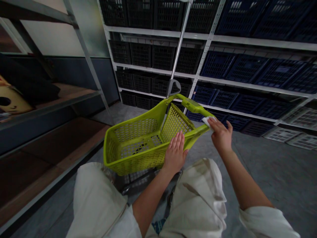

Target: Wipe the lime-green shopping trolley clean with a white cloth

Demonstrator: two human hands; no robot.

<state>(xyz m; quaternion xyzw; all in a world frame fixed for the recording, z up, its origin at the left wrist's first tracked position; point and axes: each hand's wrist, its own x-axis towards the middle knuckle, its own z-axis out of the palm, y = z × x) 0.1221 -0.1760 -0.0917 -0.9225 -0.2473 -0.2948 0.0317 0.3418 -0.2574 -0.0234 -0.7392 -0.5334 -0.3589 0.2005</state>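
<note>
A lime-green plastic shopping cart (138,158) stands in front of my knees, its mesh basket to the left and its handle to the right. My left hand (174,152) lies on the near rim of the basket, with its fingers stretched out and close together. At the near corner of the handle (195,106), my right hand (221,134) presses a folded white cloth (208,120) against the green plastic. Fingers cover much of the cloth, and I cannot tell whether it is fabric or paper. Inside the cart, a mesh flap (174,120) leans beside the handle end.
Behind the cart, white metal racks (158,69) hold rows of black crates (141,54) and blue crates (250,67). A metal pole (181,39) rises beyond the handle. Shelving with brown boards (71,92) stands at left, and the grey floor (272,172) stretches right.
</note>
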